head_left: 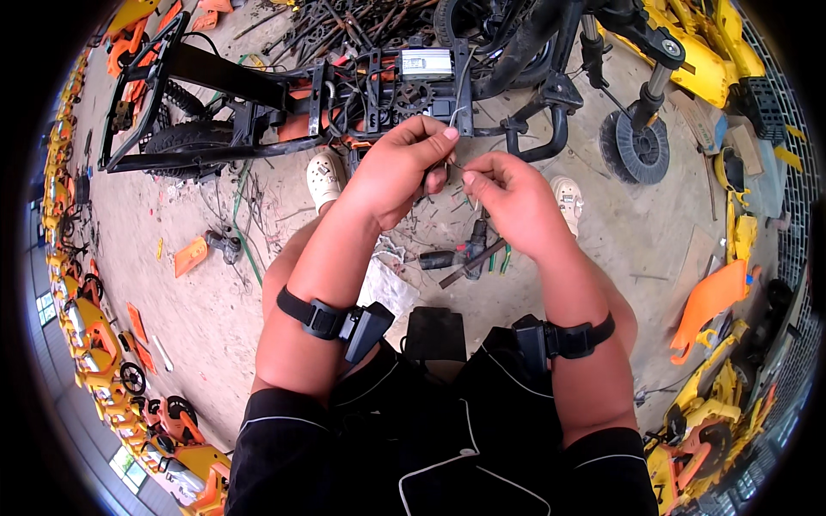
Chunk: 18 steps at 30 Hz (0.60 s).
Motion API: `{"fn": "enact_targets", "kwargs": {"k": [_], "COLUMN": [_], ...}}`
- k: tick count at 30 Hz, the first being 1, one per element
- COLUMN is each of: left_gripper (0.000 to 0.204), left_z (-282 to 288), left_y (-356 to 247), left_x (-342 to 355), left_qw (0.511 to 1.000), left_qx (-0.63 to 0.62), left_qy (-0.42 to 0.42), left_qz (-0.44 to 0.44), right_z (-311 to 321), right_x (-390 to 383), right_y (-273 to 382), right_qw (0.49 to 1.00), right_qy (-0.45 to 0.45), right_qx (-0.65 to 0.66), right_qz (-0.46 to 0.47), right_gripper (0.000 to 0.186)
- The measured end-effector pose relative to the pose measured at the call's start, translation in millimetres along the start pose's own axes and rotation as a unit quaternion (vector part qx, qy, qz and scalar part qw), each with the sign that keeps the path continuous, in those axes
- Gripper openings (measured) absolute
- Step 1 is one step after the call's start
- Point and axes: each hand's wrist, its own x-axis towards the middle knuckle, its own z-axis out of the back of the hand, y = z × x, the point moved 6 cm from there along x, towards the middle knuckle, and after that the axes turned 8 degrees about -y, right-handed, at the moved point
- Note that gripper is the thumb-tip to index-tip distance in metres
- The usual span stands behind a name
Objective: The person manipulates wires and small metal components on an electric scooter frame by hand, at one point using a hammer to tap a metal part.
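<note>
In front of me lies a stripped black vehicle frame [249,158] with a silver metal box [426,62] and loose wiring on it. My left hand [400,163], at the frame's near side, is closed round a thin wire [459,166], its thumb pressed on the fingers. My right hand [514,199] is just to the right, finger and thumb pinched on the same thin wire between the hands. The wire's end is too small to make out. A grey cable [465,82] runs down over the frame toward my left hand.
On the floor between my feet lie a cordless power tool [475,245] and a white cloth [385,288]. A wheel [635,148] is at the right. Orange panels [710,301], yellow body parts [688,60] and a pile of metal rods [344,30] surround the work area.
</note>
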Motion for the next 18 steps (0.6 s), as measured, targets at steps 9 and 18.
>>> {"fn": "enact_targets", "kwargs": {"k": [9, 18], "left_gripper": [0.011, 0.012], "left_z": [-1.4, 4.0], "left_y": [-3.2, -11.5], "left_x": [-7.7, -10.1], "left_qw": [0.994, 0.993], "left_qx": [0.084, 0.102], "left_qy": [0.046, 0.05], "left_qz": [0.047, 0.027], "right_z": [20.4, 37.6], "right_x": [0.3, -3.7], "right_y": [19.4, 14.4], "right_qw": [0.985, 0.902], "right_qy": [-0.051, -0.033], "right_qx": [-0.153, -0.397], "right_qz": [0.052, 0.168], "right_gripper": [0.013, 0.016]}}
